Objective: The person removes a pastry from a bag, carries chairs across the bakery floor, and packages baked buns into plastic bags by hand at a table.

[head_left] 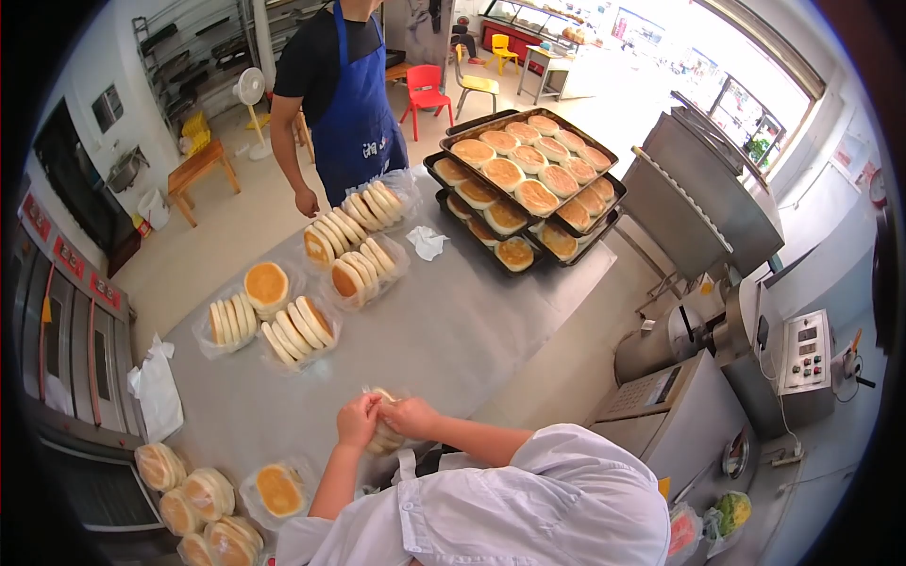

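Both of my hands are together over the near part of the metal table (453, 321). My left hand (358, 422) pinches the top of a clear plastic bag of round breads (384, 441), close to my body. Beside it my right hand (408, 417) has its fingers closed on the same bag. The hands partly cover the bag's top. Bagged breads (297, 330) lie beyond them to the left, with more bagged stacks (363, 271) farther back. Another bag with a browned bread (280, 490) is left of my forearm.
Stacked black trays of breads (533, 162) stand at the table's far right. A person in a blue apron (354, 104) stands across the table. Crumpled white plastic (427, 242) lies near the trays. Several bread stacks (208, 493) are at the lower left.
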The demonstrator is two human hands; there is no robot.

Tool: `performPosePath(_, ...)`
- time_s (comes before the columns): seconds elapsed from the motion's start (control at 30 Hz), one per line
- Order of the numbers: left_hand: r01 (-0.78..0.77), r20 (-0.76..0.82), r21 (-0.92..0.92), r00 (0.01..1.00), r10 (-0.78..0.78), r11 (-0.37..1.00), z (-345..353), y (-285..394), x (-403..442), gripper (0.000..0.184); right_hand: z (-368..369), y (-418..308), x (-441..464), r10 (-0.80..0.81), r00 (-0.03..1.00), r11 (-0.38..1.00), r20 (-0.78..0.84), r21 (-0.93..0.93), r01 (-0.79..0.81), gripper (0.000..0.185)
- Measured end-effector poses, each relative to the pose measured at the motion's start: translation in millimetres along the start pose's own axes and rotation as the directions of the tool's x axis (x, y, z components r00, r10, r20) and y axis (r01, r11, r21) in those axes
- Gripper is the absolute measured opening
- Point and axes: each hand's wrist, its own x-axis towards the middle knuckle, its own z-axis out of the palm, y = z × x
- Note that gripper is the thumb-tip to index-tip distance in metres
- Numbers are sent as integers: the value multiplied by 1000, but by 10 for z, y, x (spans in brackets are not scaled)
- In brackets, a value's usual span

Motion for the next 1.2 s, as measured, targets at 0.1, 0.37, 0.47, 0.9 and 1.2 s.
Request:
performPosePath(0.1, -49, 37, 46, 998, 47, 998, -44, -46, 62, 19, 39, -18, 25, 142, 986, 984, -82, 123, -132, 14)
performPosePath(0.37, 195, -7, -54, 981, -196, 979, -104, -68, 116, 20, 9, 7, 100, 202, 979, 961, -21, 197, -194, 20)
performPosePath(0.47, 341, -33, -510, 909, -414, 790, 16, -153, 172, 21, 148, 92, 100, 17, 1000, 983, -5, 185, -16, 19)
performPosePath(0.9, -211, -184, 176, 952, 243, 961, -102, 152, -279, 35, 186, 149, 113, 142, 986, 965, -84, 232, -120, 16)
performPosePath(1.2, -164, -348, -110, 930, 116, 980, 98, 218, -289, 8, 60, 140, 151, -34, 968, 947, -250, 303, 111, 18)
